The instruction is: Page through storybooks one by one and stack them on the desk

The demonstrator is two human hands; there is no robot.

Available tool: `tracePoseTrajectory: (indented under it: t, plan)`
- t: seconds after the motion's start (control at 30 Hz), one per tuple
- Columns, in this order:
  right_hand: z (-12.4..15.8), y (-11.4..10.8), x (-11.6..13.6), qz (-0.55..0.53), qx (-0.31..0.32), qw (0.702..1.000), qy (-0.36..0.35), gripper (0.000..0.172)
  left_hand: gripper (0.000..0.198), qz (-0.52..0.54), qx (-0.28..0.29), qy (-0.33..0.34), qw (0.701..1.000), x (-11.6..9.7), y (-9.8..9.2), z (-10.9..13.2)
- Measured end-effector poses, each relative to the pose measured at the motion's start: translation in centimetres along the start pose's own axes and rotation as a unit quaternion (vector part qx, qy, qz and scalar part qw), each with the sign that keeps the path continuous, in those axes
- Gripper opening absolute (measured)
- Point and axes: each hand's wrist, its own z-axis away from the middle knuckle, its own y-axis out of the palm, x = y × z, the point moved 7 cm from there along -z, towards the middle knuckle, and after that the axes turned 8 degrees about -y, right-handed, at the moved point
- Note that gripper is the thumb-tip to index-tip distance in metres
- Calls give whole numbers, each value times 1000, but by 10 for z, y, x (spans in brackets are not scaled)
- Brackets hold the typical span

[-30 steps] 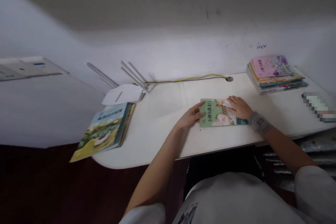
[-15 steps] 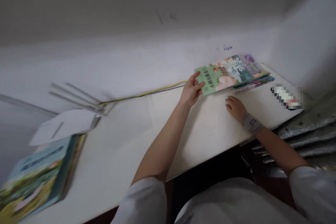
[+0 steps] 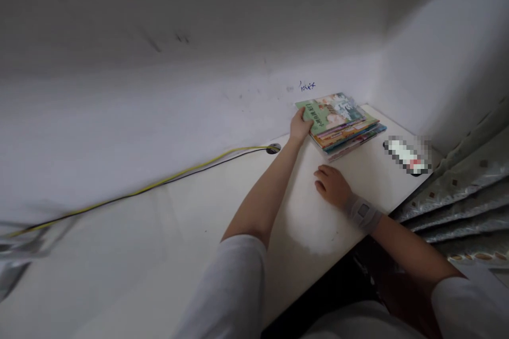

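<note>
My left hand point(image 3: 301, 126) is closed on the near left edge of a green picture book point(image 3: 326, 116), thumb on top of the cover. Illustrated with waves and pink shapes, the book lies on a stack of picture books point(image 3: 345, 137) against the wall at the back right. Their edges are unevenly lined up. In front of the stack, my right hand point(image 3: 333, 185) rests by the white tabletop with its fingers loosely bent and apart, holding nothing. A grey band with a dark square face point(image 3: 362, 212) circles the right wrist.
A pixelated phone-shaped object point(image 3: 407, 157) lies right of the stack. Yellow and black cables point(image 3: 167, 181) run along the wall into a round hole point(image 3: 273, 149). Patterned curtain point(image 3: 457, 196) hangs at the right table edge. A blurred rack point(image 3: 24, 246) stands far left.
My left hand has brought the green book down onto the stack, where more books show beneath it. The view has turned right, and the books at the left have left the picture.
</note>
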Motion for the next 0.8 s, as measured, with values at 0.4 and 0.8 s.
tracePoseTrajectory:
  t: [0.4, 0.8]
  plan:
    - [1, -2, 0, 2, 9, 1000, 7, 26, 60, -223, -28, -51, 973, -1, 32, 10]
    - [4, -1, -7, 20, -14, 999, -41, 29, 65, -194, -37, 94, 976, -20, -42, 85]
